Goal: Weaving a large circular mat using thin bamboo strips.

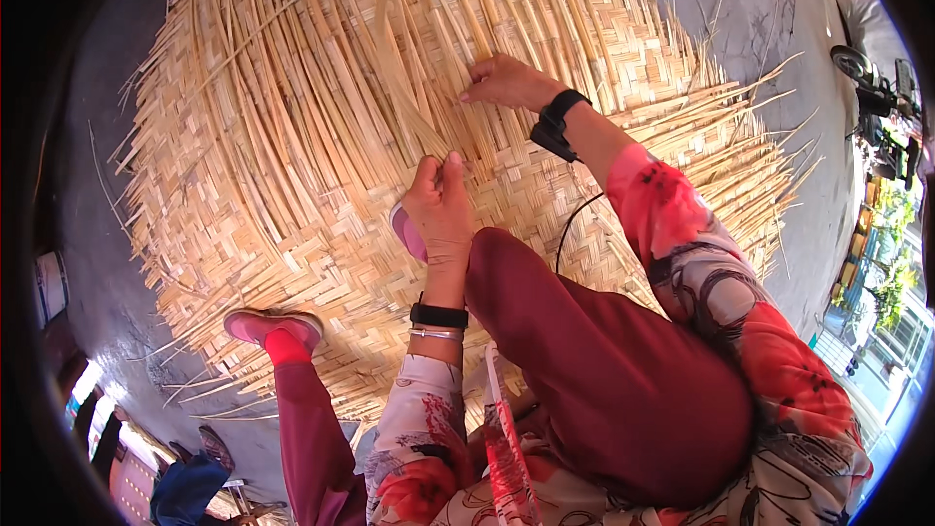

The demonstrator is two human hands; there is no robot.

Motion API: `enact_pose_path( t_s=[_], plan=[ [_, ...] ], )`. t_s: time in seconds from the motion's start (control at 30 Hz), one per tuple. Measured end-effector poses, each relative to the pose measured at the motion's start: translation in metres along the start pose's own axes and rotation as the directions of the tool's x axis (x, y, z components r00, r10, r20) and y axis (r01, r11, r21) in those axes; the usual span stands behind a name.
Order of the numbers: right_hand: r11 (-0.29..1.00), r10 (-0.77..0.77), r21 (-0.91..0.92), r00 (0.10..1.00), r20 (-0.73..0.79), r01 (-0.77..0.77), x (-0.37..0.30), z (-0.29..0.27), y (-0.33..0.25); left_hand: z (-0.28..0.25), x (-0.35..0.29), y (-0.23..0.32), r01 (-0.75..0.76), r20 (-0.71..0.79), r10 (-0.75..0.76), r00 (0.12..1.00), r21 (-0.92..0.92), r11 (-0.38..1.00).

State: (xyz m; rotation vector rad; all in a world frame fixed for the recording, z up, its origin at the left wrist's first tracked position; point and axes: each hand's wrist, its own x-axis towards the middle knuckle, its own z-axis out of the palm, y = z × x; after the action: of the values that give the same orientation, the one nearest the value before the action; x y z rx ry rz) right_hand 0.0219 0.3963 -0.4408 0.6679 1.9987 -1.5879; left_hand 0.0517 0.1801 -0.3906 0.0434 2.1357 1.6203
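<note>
A large woven bamboo mat [341, 273] lies on the floor beneath me, with loose strip ends fanning out along its edges. My left hand [440, 214] is low over the middle of the mat, its fingers closed on the end of a pale bamboo strip [397, 58] that curves away toward the far side. Farther off and to the right, my right hand [508, 83] bends its fingers and thumb close together over the unwoven strips. What lies between those fingertips is too small to make out.
My shoe [273, 326] rests on the mat's left part, and my bent knee [516, 282] rises beside my left wrist. Grey floor [97, 224] surrounds the mat. A motorbike [881, 97] stands at the far right. Part of another person [190, 482] shows at the lower left.
</note>
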Motion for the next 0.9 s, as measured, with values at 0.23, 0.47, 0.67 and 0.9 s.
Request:
enact_pose_path(
  t_s=[0.23, 0.47, 0.67, 0.9],
  plan=[
    [0.98, -0.122, 0.125, 0.964, -0.235, 0.155, -0.018, 0.012, 0.003, 0.014, 0.008, 0.001, -0.073, -0.119, 0.069, 0.991, -0.032, 0.997],
    [0.87, -0.18, 0.446, 0.977, -0.112, 0.211, -0.085, 0.015, -0.01, 0.026, 0.036, -0.011, 0.236, -0.11, -0.324, 0.94, -0.477, 0.846],
    [0.875, -0.216, 0.405, 0.962, -0.165, 0.266, -0.087, 0.007, -0.006, 0.044, 0.068, -0.018, -0.208, 0.361, 0.116, 0.925, 0.227, 0.952],
    [0.502, 0.053, 0.783, 0.89, -0.452, 0.367, -0.094, -0.019, 0.033, -0.007, 0.055, -0.026, -0.081, 0.183, 0.036, 0.982, 0.244, 0.966]
  ],
)
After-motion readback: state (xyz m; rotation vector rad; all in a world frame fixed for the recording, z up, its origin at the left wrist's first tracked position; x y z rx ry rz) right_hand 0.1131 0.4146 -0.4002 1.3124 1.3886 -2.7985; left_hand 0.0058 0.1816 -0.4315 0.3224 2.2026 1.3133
